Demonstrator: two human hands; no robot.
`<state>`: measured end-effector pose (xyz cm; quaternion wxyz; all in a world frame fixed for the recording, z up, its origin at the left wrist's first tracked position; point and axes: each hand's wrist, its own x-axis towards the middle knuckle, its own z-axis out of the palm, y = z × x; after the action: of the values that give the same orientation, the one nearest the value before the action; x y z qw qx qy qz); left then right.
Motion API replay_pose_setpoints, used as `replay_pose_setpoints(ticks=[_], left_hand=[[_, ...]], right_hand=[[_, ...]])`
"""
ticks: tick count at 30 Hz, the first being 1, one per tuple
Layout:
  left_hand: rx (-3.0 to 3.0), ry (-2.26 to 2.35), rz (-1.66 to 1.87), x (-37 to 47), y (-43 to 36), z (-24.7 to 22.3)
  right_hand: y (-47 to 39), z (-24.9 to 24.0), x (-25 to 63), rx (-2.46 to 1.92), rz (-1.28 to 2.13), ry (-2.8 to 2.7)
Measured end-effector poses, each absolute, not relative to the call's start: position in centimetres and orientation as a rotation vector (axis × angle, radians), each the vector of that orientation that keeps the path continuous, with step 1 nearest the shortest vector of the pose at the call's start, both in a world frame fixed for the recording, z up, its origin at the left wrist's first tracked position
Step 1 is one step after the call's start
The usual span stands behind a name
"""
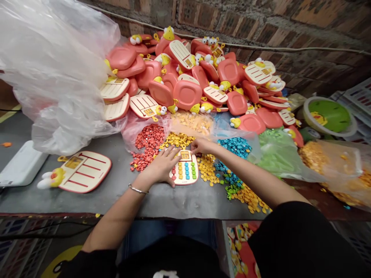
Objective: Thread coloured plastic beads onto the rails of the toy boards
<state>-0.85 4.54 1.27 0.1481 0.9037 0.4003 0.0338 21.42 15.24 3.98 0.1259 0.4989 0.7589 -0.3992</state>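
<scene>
A cream toy calculator face [185, 170] with rows of coloured buttons lies on the grey table [121, 193] in front of me. My left hand [161, 166] rests flat on the calculator's left side, fingers spread, a thin bracelet on the wrist. My right hand [201, 146] reaches over the calculator's top edge, fingertips pinched at the pile of yellow buttons [177, 139]. Whether it holds a button is hidden. Red buttons [148, 143] lie to the left, blue buttons [235, 147] to the right, more yellow ones [207, 168] beside the calculator.
A heap of pink and cream toy shells with yellow duck heads [199, 83] fills the back. A large clear plastic bag [55, 73] sits at left. One cream panel with a duck [78, 172] lies at left front. Green bowl [330, 116] and bagged orange parts [342, 170] at right.
</scene>
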Motion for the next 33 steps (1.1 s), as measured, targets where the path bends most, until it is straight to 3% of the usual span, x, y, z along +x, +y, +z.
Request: replay_pose_setpoints(ticks=[8, 18, 21, 24, 27, 30, 33], left_hand=[[2.606, 1.165, 0.012, -0.8, 4.5, 1.6], [2.620, 1.140, 0.037, -1.2, 4.6, 1.9], [2.601, 1.158, 0.115, -1.4, 4.6, 2.0], [2.539, 1.170, 0.173, -1.4, 4.4, 2.8], [2.461, 1.268, 0.440, -1.0, 4.3, 4.1], [2.411, 1.460, 0.816, -0.4, 4.0, 5.0], [2.443, 1.417, 0.906, 0.0, 3.6, 5.4]], right_hand=[[15.3, 5.4, 19.4, 1.290, -0.743, 2.318], [12.9, 5.4, 21.4, 1.456, -0.875, 2.322], [10.8, 4.3, 22.2, 1.646, -1.068, 2.408], [8.5, 3.5, 22.3, 1.843, -1.492, 2.474], [6.3, 4.1, 21.8, 1.898, -1.749, 2.641], [4.2, 5.8, 20.9, 1.875, -1.556, 2.959], [2.4, 7.2, 19.9, 1.808, -1.174, 3.204]])
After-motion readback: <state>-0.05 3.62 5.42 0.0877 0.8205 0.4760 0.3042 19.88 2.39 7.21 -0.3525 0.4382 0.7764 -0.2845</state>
